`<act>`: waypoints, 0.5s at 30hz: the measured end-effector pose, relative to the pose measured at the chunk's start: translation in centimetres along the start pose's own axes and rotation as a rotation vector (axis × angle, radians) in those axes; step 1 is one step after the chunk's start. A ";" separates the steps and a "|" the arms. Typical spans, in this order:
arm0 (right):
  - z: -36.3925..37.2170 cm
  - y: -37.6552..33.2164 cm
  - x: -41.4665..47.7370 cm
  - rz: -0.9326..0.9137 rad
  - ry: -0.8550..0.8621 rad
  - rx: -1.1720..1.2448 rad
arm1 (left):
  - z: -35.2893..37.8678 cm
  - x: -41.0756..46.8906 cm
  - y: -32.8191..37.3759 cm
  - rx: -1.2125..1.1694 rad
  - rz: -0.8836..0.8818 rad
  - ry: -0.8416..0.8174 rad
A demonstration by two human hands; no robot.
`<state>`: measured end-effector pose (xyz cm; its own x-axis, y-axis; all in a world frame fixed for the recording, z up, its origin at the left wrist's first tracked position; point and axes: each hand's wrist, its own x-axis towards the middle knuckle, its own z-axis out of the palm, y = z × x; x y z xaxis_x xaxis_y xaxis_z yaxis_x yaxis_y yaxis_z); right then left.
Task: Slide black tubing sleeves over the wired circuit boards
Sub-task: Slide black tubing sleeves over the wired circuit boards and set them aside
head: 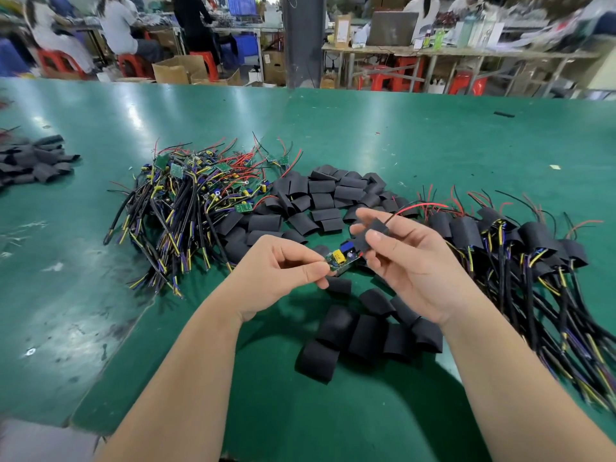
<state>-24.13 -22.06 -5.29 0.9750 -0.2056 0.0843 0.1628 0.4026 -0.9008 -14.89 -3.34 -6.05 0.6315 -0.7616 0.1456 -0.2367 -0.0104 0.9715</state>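
Note:
My left hand (280, 275) pinches the near end of a small circuit board (343, 257) with a yellow and a blue part on it. My right hand (410, 258) holds a black tubing sleeve (373, 233) between thumb and fingers at the board's far end. The board's red and black wires (420, 206) stick out beyond the sleeve to the upper right. The sleeve covers only the far tip of the board. Both hands hover above the green table (366, 135).
A tangle of bare wired boards (186, 201) lies to the left. Loose black sleeves (320, 198) are heaped behind my hands and several more (363, 335) lie below them. Sleeved boards (520, 248) are piled at the right. Another sleeve heap (33, 161) sits far left.

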 end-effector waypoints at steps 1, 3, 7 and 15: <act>0.0 0.0 0.0 -0.011 -0.001 -0.008 | 0.0 0.0 0.0 -0.001 -0.002 0.005; 0.1 0.1 -0.1 -0.034 -0.003 -0.004 | 0.0 0.0 0.1 -0.009 -0.001 0.014; 0.5 0.2 -0.2 -0.084 0.020 -0.018 | 0.0 -0.1 0.1 -0.017 0.010 0.028; 1.1 0.3 -0.5 -0.064 0.084 0.004 | 0.2 -0.1 0.0 -0.040 0.077 0.032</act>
<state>-24.39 -20.91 -5.11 0.9465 -0.3050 0.1050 0.2247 0.3899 -0.8930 -15.09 -3.43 -6.12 0.6360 -0.7380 0.2257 -0.2563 0.0738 0.9638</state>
